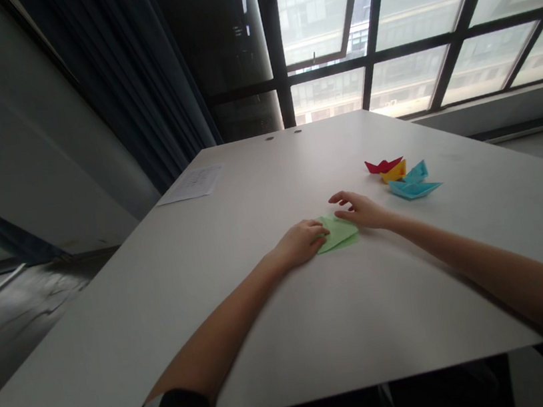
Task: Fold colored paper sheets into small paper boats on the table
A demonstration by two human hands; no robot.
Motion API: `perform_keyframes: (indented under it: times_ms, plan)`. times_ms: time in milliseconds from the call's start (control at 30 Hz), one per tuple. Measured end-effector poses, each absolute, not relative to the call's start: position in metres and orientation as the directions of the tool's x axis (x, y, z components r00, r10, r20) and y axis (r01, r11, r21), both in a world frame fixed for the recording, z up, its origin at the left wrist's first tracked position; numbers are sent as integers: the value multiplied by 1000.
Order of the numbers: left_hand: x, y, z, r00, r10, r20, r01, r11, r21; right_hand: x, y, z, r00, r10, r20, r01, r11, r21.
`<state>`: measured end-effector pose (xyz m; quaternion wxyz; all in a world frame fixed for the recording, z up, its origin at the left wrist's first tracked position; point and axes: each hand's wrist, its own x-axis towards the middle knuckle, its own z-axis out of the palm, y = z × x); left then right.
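A folded sheet of light green paper (pixel 337 233) lies on the white table between my hands, its layers slightly apart along the lower right edge. My left hand (pixel 302 243) holds the paper at its left side, fingers curled onto its top face. Over the paper's upper right edge is my right hand (pixel 359 210), open, with its fingers spread and lifted and the thumb close to the paper. Whether that thumb touches the paper I cannot tell.
Folded paper boats stand right of my hands: a red boat (pixel 383 165), a yellow boat (pixel 394 171) and light blue ones (pixel 415 189). A printed sheet (pixel 192 183) lies at the table's far left. The white table (pixel 290 335) ends near windows and a blue curtain (pixel 133 81).
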<state>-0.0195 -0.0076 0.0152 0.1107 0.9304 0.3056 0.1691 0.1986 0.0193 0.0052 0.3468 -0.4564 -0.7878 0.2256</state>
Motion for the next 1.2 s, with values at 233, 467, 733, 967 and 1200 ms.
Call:
perform_keyframes:
  times_ms: [233,467,733,967,1200]
  plan:
    - [-17,-10,1,476,837,270,811,-536,233,186,10,-1,-537,748,390,665,660,-349]
    - [-13,-8,-4,402,915,14,889,-394,232,187,12,-9,-515,739,434,708,652,-271]
    - [-19,-1,-2,276,958,-71,957,-268,108,189,13,-16,-400,806,436,779,550,-301]
    - [-27,5,-4,222,971,91,964,-233,127,202,20,-20,-402,792,460,760,568,-314]
    - [-30,10,-4,207,937,281,946,-265,185,203,19,-21,-412,783,465,759,578,-300]
